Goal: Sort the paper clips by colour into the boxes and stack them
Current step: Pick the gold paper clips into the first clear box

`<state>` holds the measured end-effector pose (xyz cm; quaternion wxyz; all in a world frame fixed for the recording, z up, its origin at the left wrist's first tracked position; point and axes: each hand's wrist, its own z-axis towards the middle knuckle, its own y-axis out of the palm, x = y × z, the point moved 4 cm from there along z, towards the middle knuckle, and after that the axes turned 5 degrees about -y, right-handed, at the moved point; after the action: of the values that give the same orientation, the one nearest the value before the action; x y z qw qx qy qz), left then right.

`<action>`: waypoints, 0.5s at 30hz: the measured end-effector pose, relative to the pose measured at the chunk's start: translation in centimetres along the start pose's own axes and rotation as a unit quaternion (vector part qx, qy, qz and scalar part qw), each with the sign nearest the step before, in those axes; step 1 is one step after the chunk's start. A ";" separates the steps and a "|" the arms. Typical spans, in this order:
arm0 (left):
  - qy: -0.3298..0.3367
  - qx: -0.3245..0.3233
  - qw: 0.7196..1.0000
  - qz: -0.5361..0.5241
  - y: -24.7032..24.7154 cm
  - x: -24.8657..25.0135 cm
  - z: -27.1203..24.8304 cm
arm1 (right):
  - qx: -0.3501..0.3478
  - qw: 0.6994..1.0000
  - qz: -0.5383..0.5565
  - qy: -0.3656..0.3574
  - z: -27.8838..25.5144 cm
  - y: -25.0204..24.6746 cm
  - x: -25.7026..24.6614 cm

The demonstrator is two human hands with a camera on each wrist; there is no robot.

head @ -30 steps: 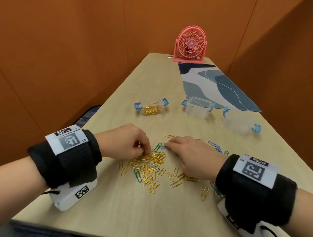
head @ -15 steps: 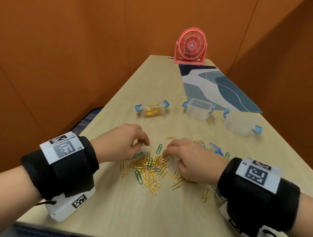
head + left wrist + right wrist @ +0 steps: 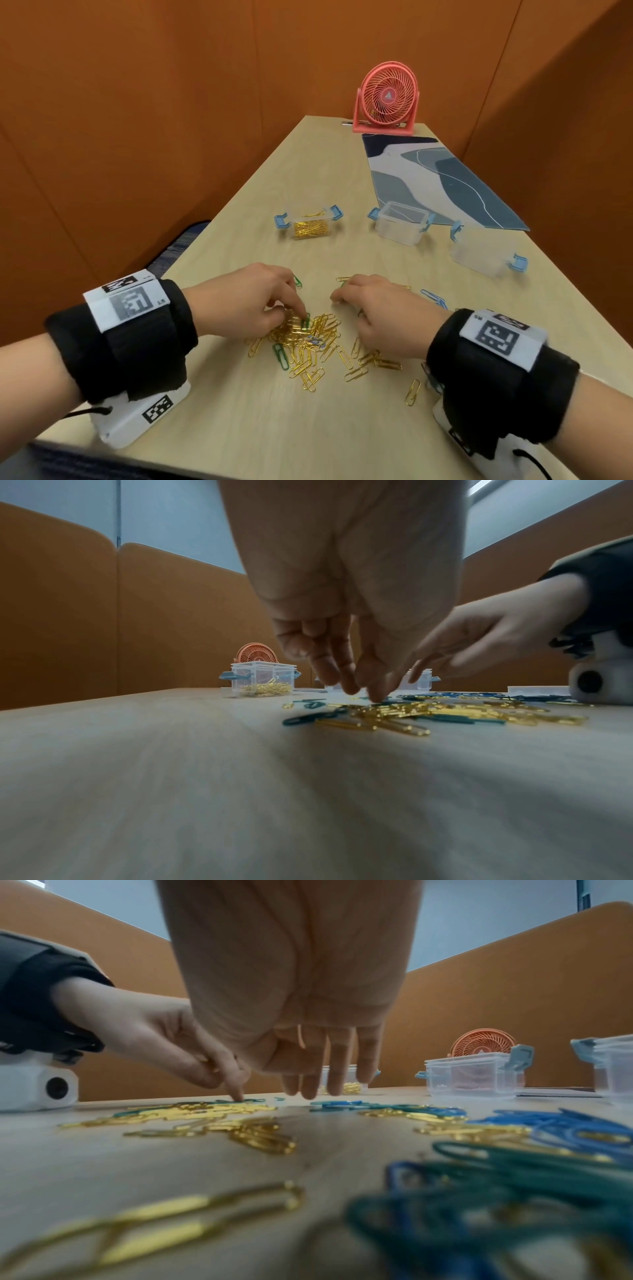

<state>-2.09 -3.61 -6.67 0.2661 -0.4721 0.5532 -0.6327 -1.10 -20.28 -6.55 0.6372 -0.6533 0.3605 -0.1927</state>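
Note:
A pile of mostly gold paper clips (image 3: 310,346) with a few green and blue ones lies on the table in front of me. My left hand (image 3: 260,301) hangs over its left side, and the index fingertip presses on a green clip (image 3: 305,321); the left wrist view shows the fingers (image 3: 375,693) pointing down onto the pile. My right hand (image 3: 376,308) hovers over the pile's right side with fingers (image 3: 337,1069) straight and relaxed, tips just above the table. Farther back stand a clear box with gold clips (image 3: 310,228), an empty clear box (image 3: 402,222) and a third frosted box (image 3: 484,255).
Loose blue clips (image 3: 433,298) lie to the right of my right hand and a green one (image 3: 298,281) beyond the left hand. A blue patterned mat (image 3: 442,185) and a pink fan (image 3: 387,97) sit at the table's far end. Orange partitions close in both sides.
My left hand drew its fingers back from the pile's far edge, then set its index fingertip down on a green clip. The right hand has hardly moved.

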 end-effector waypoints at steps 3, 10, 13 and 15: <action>-0.012 0.018 1.000 0.000 -0.3 0.0 0.3 | 0.019 0.998 0.020 -0.047 -0.7 -0.1 -0.6; -0.049 0.005 0.998 0.031 0.2 -0.4 1.5 | -0.005 0.998 0.011 -0.060 -1.1 0.3 -0.8; -0.077 0.054 0.995 0.026 -0.5 -0.7 1.5 | -0.014 0.998 0.016 -0.064 -1.3 0.4 -0.9; -0.099 0.088 0.991 0.022 -1.1 -0.9 0.7 | 0.001 0.998 0.027 -0.064 -1.5 0.3 -0.9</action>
<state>-0.90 -2.85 -5.98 0.3740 -0.4950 0.4761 -0.6232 -2.85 -20.65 -6.44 0.6645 -0.6541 0.3359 -0.1336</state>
